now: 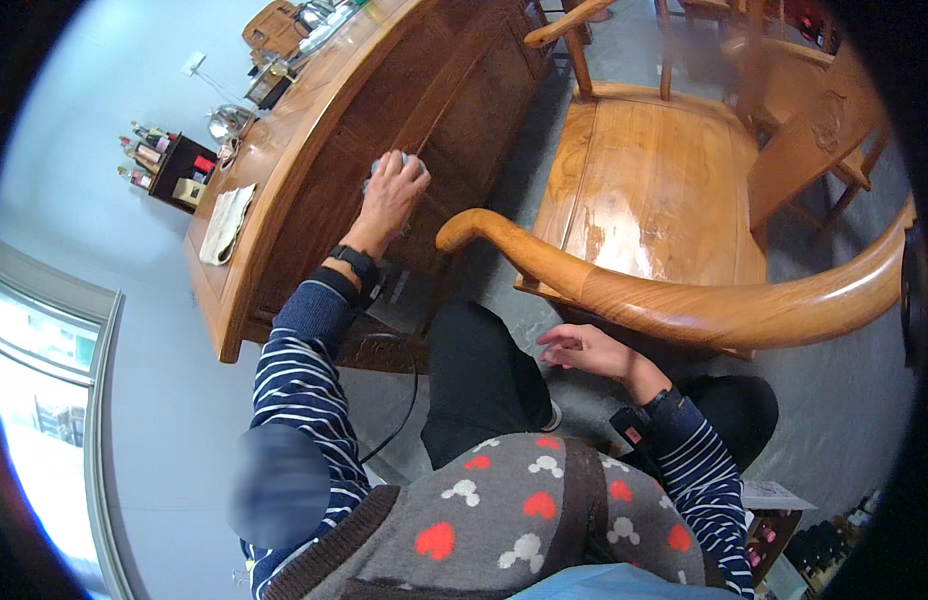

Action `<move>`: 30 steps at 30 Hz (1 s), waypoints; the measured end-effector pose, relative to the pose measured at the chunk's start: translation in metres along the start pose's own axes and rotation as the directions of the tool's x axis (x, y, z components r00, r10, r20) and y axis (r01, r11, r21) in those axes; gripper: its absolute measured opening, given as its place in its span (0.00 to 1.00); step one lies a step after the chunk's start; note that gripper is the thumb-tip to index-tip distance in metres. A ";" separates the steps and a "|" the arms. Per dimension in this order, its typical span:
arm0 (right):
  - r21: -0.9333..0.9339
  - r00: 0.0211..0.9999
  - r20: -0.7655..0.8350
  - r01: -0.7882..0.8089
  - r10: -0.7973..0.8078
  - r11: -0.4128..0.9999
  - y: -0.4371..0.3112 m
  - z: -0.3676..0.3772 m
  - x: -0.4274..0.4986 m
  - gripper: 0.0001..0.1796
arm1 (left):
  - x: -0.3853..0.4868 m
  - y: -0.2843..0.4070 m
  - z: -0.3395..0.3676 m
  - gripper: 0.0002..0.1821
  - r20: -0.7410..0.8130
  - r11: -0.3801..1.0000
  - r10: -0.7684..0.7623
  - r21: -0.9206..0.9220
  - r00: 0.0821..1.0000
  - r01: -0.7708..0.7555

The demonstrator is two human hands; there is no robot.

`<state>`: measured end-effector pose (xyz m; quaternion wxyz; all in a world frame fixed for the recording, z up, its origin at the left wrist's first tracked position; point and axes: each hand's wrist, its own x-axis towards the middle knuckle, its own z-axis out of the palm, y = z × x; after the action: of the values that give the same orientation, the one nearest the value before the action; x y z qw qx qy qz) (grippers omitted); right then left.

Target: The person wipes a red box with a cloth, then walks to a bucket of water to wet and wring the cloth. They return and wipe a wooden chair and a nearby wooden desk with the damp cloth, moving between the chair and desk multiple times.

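My left hand (391,191) is closed around a bunched blue-grey cloth (375,166), mostly hidden under the fingers. It reaches to the dark panelled side (445,97) of a wooden desk, below the overhanging top. Whether the cloth presses on the panel I cannot tell. Lower down, my right hand (591,352) hangs with loosely bent fingers and nothing in it. Just above that hand runs the curved armrest (644,304) of a wooden armchair, whose broad, glossy seat (651,180) faces the desk.
On the desktop (284,142) lie a folded pale cloth (227,223), a black box of small bottles (180,174) and a glass kettle-like vessel (227,122). A black cable (410,409) hangs near my knee. More wooden chairs (786,82) stand behind the armchair. Bottles (816,544) are at lower right.
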<state>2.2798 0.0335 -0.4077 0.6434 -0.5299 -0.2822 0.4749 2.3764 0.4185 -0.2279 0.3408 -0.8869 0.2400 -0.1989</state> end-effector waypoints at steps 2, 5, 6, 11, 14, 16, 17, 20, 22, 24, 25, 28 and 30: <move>-0.089 0.999 -0.010 -0.043 0.042 0.995 0.004 -0.001 0.003 0.21 | 0.009 -0.003 0.001 0.16 0.011 0.999 -0.018 -0.038 1.000 0.019; -0.028 0.999 -0.015 -0.051 0.051 0.998 0.009 -0.005 0.005 0.20 | -0.016 0.005 -0.006 0.17 0.019 0.999 0.006 -0.054 1.000 -0.005; 0.023 0.999 -0.022 -0.037 0.038 0.999 0.010 -0.006 0.005 0.20 | -0.035 0.011 -0.011 0.17 0.011 0.999 0.022 -0.040 1.000 -0.022; -0.157 0.999 -0.039 -0.011 0.005 0.988 0.014 -0.007 0.004 0.20 | -0.098 0.029 -0.035 0.18 0.097 0.996 0.056 -0.070 0.994 -0.049; -0.070 0.998 0.017 -0.058 0.060 0.996 0.016 -0.001 0.002 0.20 | -0.080 0.015 -0.035 0.19 0.055 0.996 0.071 -0.062 0.996 -0.068; -0.175 1.000 -0.018 -0.029 0.026 0.984 0.015 0.000 0.002 0.20 | -0.044 -0.005 -0.027 0.19 0.028 0.995 0.092 0.040 0.995 -0.093; -0.224 1.000 -0.024 0.003 -0.009 0.975 0.014 0.000 0.002 0.20 | -0.021 -0.017 -0.022 0.20 0.027 0.998 0.063 -0.006 0.998 -0.063; -0.226 0.988 -0.095 0.094 -0.118 0.969 0.009 -0.003 0.001 0.19 | 0.046 -0.049 -0.012 0.22 -0.041 0.980 0.155 0.132 0.987 -0.148; -0.216 0.976 -0.126 0.148 -0.178 0.965 0.004 -0.004 -0.001 0.19 | 0.084 -0.072 -0.013 0.23 -0.053 0.977 0.094 0.198 0.994 -0.082; -0.143 0.979 -0.137 0.131 -0.151 0.981 0.000 -0.003 -0.005 0.19 | 0.115 -0.092 -0.014 0.22 -0.087 0.974 0.025 0.226 0.996 -0.004; -0.105 0.982 -0.140 0.110 -0.124 0.988 -0.002 -0.001 -0.007 0.19 | 0.126 -0.100 -0.014 0.22 -0.148 0.969 0.024 0.248 0.989 0.014; -0.114 0.991 -0.127 -0.057 0.043 0.992 -0.008 0.005 -0.008 0.23 | 0.142 -0.110 -0.011 0.21 0.015 0.947 -0.014 0.322 1.000 0.009; -0.145 0.992 -0.115 -0.074 0.058 0.987 -0.009 0.011 -0.004 0.23 | 0.153 -0.116 -0.007 0.22 -0.054 0.968 -0.037 0.247 0.998 0.049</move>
<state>2.2716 0.0349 -0.3959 0.6006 -0.6111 -0.2631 0.4435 2.5300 0.4043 -0.1131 0.4389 -0.8370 0.2022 -0.2566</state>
